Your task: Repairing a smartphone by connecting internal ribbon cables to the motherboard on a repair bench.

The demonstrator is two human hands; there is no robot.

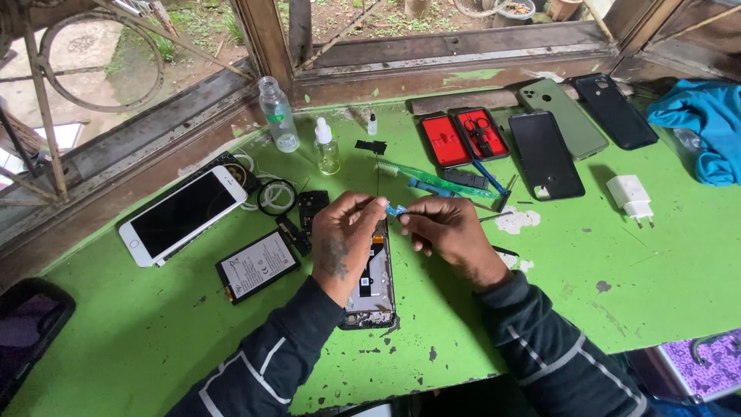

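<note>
1. Head view: I am seeing both hands meeting over an opened phone lying on the green surface.
2. My left hand and right hand are both pinching a small blue tool, the grip of each closed on it, just above the opened phone's top end.
3. A flat battery is lying just left of the left hand, with a white phone farther left.
4. Behind the hands, a green toothbrush, a dropper bottle and a red tool case are resting on the surface.
</note>
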